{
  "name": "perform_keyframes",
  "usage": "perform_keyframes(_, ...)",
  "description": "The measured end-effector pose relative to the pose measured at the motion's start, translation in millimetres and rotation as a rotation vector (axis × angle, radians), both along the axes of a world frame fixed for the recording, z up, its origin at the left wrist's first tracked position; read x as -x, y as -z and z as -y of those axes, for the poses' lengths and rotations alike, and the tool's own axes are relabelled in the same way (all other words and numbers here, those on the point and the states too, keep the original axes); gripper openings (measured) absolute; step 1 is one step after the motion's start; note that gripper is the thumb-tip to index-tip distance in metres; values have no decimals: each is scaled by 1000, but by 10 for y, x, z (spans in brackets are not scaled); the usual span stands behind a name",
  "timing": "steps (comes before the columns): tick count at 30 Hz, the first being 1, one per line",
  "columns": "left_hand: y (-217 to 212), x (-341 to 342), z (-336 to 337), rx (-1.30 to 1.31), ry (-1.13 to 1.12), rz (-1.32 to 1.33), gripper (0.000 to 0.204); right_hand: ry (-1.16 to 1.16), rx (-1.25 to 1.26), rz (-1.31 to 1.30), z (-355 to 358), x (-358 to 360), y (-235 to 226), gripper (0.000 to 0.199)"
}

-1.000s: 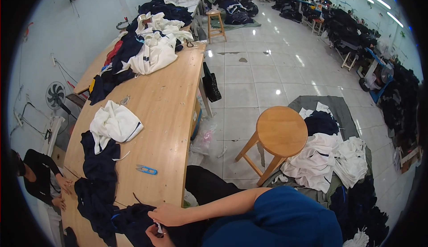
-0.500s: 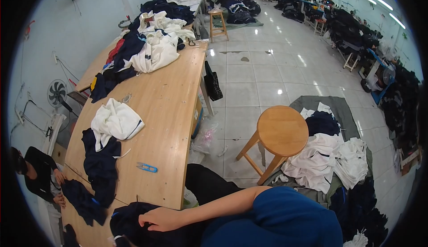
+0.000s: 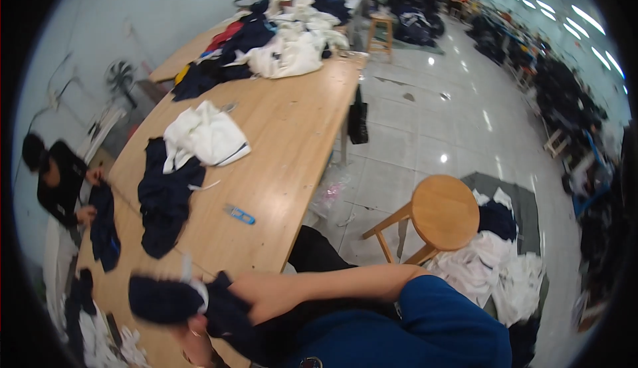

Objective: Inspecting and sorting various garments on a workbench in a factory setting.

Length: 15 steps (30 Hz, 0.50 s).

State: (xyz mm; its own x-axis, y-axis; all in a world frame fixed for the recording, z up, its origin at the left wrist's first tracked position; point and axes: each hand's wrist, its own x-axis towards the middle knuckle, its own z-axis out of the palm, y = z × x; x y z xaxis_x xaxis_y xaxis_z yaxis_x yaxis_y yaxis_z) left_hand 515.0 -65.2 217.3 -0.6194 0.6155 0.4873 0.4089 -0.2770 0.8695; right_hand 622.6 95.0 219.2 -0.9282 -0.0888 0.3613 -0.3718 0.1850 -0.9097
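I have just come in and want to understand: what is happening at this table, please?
The person's left hand holds a dark navy garment above the wooden table; the right hand, partly hidden, is against it too. The cloth is blurred. A co-worker at the table's other side holds another dark piece with both hands. Blue snips lie on the table, untouched.

Round wooden stool [image 3: 445, 210] on the tiled floor [image 3: 432, 135], right of the long table [image 3: 299, 128]; gray-green cloth [image 3: 530, 225] just past it with white garments [image 3: 522, 295] on top. Black bag [image 3: 358, 122] by the table's right edge, clear plastic bag [image 3: 330, 192] below. Fan [image 3: 121, 79] by left wall, second stool [image 3: 380, 32] near the far end, ceiling lights [image 3: 588, 19] upper right.
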Motion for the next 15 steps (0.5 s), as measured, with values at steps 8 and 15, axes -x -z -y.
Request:
perform_keyframes(8, 583, 243, -133, 584, -39, -23, 20, 292, 195, 688, -1010, -40, -276, 48)
perform_keyframes(15, 786, 105, 131, 692, -93, -51, 20, 917, 311, -10, -3525, 974, -1725, 45)
